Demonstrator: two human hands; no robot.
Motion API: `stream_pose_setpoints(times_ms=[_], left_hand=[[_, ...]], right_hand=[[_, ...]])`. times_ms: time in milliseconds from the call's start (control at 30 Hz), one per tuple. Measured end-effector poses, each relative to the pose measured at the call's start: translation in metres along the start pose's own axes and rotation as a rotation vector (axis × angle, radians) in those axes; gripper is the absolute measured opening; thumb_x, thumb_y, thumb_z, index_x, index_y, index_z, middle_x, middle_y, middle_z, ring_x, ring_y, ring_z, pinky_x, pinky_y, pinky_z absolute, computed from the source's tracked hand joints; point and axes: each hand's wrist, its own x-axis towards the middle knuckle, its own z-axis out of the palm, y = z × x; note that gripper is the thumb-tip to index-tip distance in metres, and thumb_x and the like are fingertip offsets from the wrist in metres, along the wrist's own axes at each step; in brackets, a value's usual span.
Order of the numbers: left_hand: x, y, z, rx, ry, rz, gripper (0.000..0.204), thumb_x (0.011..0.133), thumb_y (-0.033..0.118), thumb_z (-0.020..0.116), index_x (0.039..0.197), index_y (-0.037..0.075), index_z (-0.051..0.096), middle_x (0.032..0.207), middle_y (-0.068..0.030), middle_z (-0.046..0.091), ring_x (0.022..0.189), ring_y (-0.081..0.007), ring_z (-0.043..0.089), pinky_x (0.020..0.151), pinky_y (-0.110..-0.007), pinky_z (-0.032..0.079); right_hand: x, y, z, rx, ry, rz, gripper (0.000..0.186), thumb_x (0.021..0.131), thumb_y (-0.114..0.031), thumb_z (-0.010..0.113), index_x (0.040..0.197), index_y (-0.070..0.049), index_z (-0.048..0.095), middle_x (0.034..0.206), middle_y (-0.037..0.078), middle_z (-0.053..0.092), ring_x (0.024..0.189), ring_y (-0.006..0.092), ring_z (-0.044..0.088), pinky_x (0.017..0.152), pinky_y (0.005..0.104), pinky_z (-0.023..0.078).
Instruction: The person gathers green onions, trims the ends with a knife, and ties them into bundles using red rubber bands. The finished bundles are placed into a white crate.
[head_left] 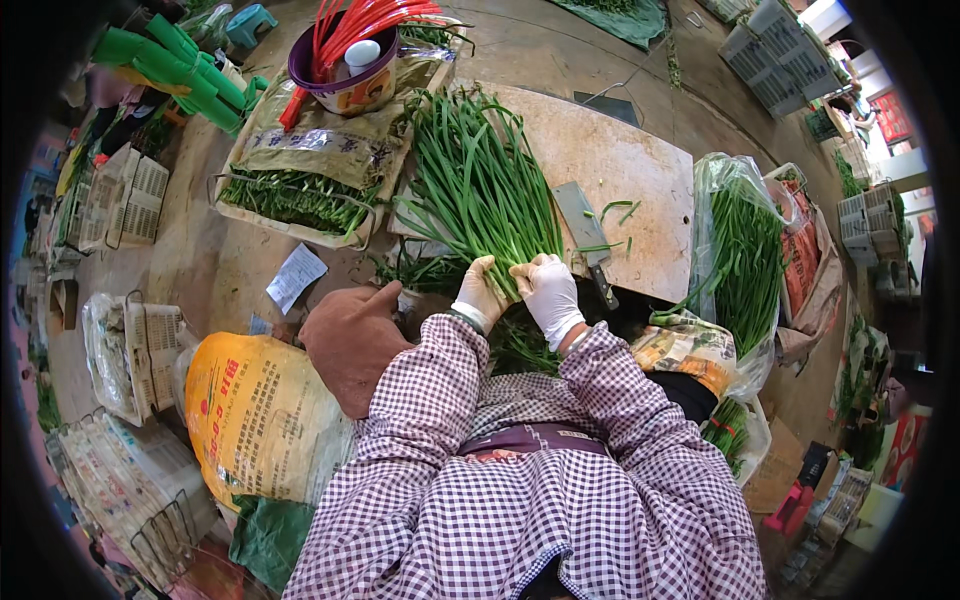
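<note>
A large bunch of garlic chives (478,180) lies with its green leaves fanned away from me over the left part of a worn board (630,160). My left hand (482,290), in a pale glove, is closed round the near, lighter stem ends. Right beside it, my white-gloved right hand (550,295) grips the same stems, fingers curled. A cleaver (576,215) with a dark handle rests on the board to the right of the bunch, its handle over the near edge. Short cut green pieces (620,211) are scattered by the blade.
Behind on the left stands a crate of greens (300,205), topped by a purple bucket (350,85) with red strips. To the right, more long greens (742,250) fill a clear plastic bag. A brown cloth (350,345) and a yellow sack (255,415) sit near my left arm.
</note>
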Motion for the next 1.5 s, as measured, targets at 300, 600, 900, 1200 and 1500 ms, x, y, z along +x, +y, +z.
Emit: stream_pose_setpoints(times_ms=[300,600,900,1200,1500], left_hand=[[-0.011,0.0,0.019,0.078,0.11,0.056,0.012,0.084,0.016,0.052,0.09,0.006,0.054,0.087,-0.0093,0.06,0.079,-0.0252,0.061,0.078,-0.043,0.054],[0.006,-0.008,-0.003,0.165,0.232,0.136,0.013,0.09,0.017,0.05,0.087,0.007,0.057,0.087,-0.0071,0.061,0.072,-0.0251,0.06,0.07,-0.041,0.054],[0.006,0.002,0.001,0.225,0.154,0.076,0.023,0.09,0.015,0.048,0.105,-0.001,0.054,0.107,-0.0192,0.059,0.098,-0.0358,0.06,0.087,-0.055,0.05],[0.003,0.001,0.005,0.379,0.231,0.072,0.012,0.089,0.022,0.057,0.089,0.011,0.06,0.081,-0.0029,0.064,0.073,-0.0195,0.063,0.067,-0.037,0.054],[0.023,0.002,-0.011,0.472,0.355,0.084,0.022,0.09,0.024,0.062,0.097,0.003,0.063,0.089,-0.0077,0.067,0.072,-0.0207,0.064,0.065,-0.035,0.052]], right_hand=[[0.016,-0.015,0.015,0.111,-0.139,0.267,0.017,0.07,-0.018,0.073,0.077,-0.003,0.067,0.081,0.013,0.062,0.084,0.0294,0.059,0.073,0.0381,0.049],[0.0,-0.011,0.005,0.233,-0.107,0.029,0.012,0.074,-0.012,0.069,0.077,-0.003,0.062,0.077,0.012,0.058,0.08,0.031,0.057,0.071,0.0398,0.046],[-0.029,-0.008,-0.058,0.094,-1.033,0.051,0.021,0.071,-0.029,0.07,0.081,-0.011,0.072,0.082,0.011,0.068,0.082,0.0305,0.064,0.073,0.0397,0.05],[0.007,0.003,0.018,-0.467,-0.103,-0.278,0.009,0.081,-0.013,0.057,0.079,-0.006,0.061,0.074,0.009,0.056,0.071,0.026,0.058,0.061,0.0369,0.048],[0.0,-0.007,0.029,-0.67,-0.09,-0.269,0.012,0.081,-0.014,0.055,0.074,-0.006,0.058,0.068,0.009,0.054,0.062,0.024,0.055,0.055,0.0349,0.044]])
